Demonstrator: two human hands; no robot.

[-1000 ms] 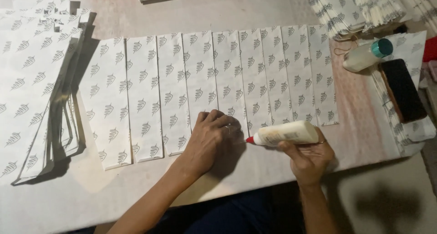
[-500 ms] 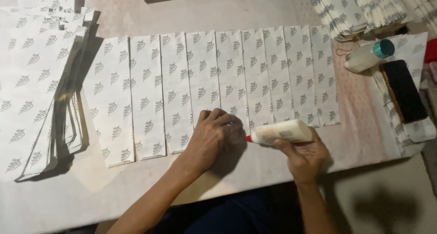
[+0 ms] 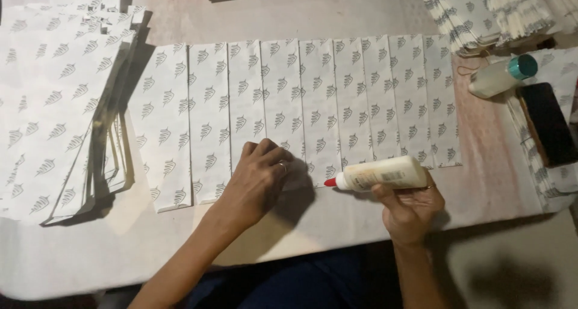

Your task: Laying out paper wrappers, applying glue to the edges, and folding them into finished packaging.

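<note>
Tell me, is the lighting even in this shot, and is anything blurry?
Head view: dim, warm light; the left hand casts a dark shadow rightward on the table, toward the glue bottle held by the right hand; the paper-bag stack shadows beneath; corners look soft.

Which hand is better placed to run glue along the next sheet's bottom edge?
Right, probably: the right hand already grips the glue bottle, red tip at the sheets; the left hand presses them flat.

left hand (image 3: pixel 260 178): ring on one finger | right hand (image 3: pixel 410 208): thin ring | forearms bare | dark blue clothing (image 3: pixel 289 288) at 6 o'clock
</note>
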